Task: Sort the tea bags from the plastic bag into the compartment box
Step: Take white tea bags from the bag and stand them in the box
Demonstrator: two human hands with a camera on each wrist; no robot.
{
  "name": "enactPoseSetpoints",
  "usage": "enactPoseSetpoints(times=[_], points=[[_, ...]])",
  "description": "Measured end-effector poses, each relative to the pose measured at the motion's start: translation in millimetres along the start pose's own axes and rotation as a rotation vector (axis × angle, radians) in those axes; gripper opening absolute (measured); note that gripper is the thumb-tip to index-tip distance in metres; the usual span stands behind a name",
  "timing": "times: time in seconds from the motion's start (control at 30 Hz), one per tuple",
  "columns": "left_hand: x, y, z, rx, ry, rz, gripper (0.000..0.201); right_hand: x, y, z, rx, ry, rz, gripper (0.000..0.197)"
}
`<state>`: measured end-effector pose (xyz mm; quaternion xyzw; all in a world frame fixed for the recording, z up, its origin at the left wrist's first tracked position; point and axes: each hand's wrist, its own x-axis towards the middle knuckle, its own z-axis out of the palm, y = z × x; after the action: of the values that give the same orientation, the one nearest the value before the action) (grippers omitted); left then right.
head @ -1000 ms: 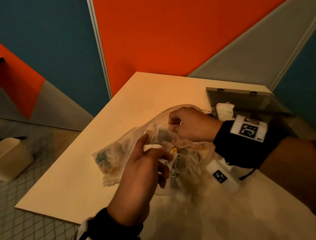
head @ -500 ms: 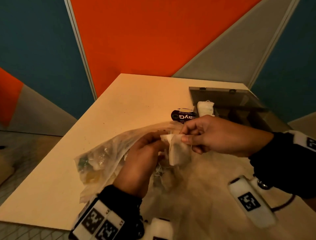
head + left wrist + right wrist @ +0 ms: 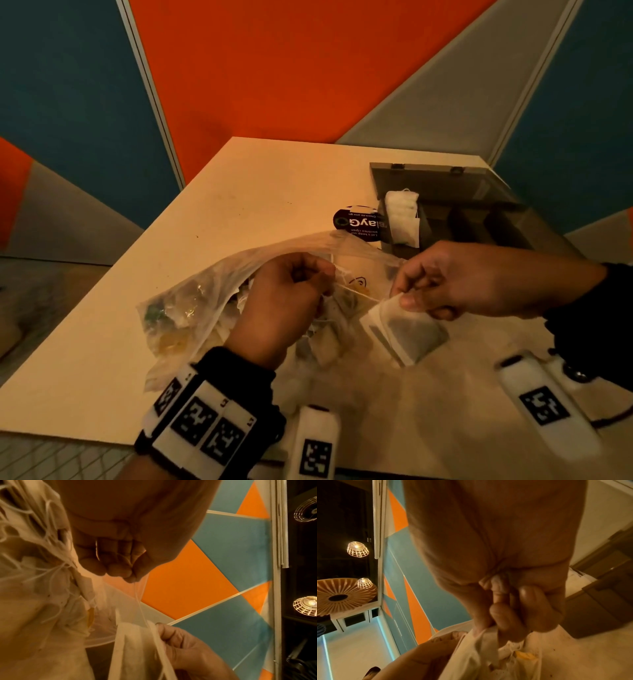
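My right hand [image 3: 469,281] pinches the top edge of a tea bag [image 3: 406,330] between thumb and curled fingers, so the bag hangs tilted above the tabletop [image 3: 239,192], just right of the plastic bag's [image 3: 191,301] open mouth. In the right wrist view the same hand [image 3: 510,601] shows the paper bunched between thumb and forefinger. My left hand [image 3: 287,301] sits at the mouth of the plastic bag, fingers curled, and pinches a thin white string [image 3: 356,291] that runs across to the tea bag in my right hand. The left wrist view shows it plainly: the fingertips [image 3: 130,574] close on the string [image 3: 140,601], which drops to the tea bag [image 3: 137,649] held at its edge by my other hand [image 3: 188,649].

The plastic bag lies on the tabletop under and left of my left hand, clear and crumpled, with more tea bags and a tangle of strings inside.

The compartment box [image 3: 479,219] stands at the far right of the tabletop, lid raised at the back. White tea bags [image 3: 402,216] stand in its leftmost compartment; the others look dark and I cannot tell what they hold. A dark round label [image 3: 359,224] lies just left of the box.
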<state>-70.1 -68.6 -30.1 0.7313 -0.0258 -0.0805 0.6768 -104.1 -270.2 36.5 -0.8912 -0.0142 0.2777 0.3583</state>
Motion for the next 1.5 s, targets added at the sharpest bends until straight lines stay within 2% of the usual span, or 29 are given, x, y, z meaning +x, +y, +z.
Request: enactPoseSetpoints(times=[0.07,0.17,0.37,0.43,0.5,0.57,0.7,0.77,0.87,0.97,1.07,1.17,1.27,1.33,1.43,1.5], points=[[-1,-1,5,-0.003,0.021,-0.003,0.010,-2,0,3,0.040,-0.060,-0.024,0.013],[-5,-2,7,0.074,0.032,-0.029,0.020,-2,3,5,0.149,-0.060,-0.046,0.014],[-33,2,7,-0.106,0.054,-0.073,0.018,7,15,20,0.431,0.131,-0.024,0.013],[-42,3,10,-0.057,0.042,-0.032,0.021,6,18,26,0.423,0.173,-0.019,0.012],[-44,3,12,0.132,-0.039,0.044,0.024,4,19,30,0.374,0.220,-0.021,0.013],[-42,2,12,0.306,-0.174,0.055,0.025,2,17,31,0.343,0.254,-0.041,0.013],[-39,2,13,0.357,-0.413,-0.009,0.031,-4,15,27,0.247,0.316,-0.056,0.013],[-38,2,12,0.337,-0.438,-0.026,0.029,-6,17,24,0.166,0.348,-0.034,0.013],[-30,3,10,0.238,-0.287,-0.028,0.025,-10,19,21,0.084,0.354,-0.003,0.013],[-17,3,13,0.139,-0.121,0.022,0.029,-13,18,22,0.014,0.295,0.003,0.013],[-6,-2,20,0.085,-0.027,0.012,0.030,-17,17,25,-0.016,0.245,-0.003,0.012],[0,-10,22,0.102,0.014,-0.051,0.029,-20,18,28,-0.033,0.246,0.004,0.010],[2,-13,18,0.160,0.046,-0.100,0.015,-18,18,27,0.016,0.283,0.053,0.010],[-6,-10,17,0.238,0.073,-0.114,0.026,-16,17,24,0.060,0.297,0.101,0.010],[-30,4,20,0.378,0.094,0.004,0.038,-12,14,23,0.061,0.352,0.144,0.011],[-46,14,24,0.459,0.032,0.052,0.033,-9,11,24,0.079,0.393,0.147,0.012]])
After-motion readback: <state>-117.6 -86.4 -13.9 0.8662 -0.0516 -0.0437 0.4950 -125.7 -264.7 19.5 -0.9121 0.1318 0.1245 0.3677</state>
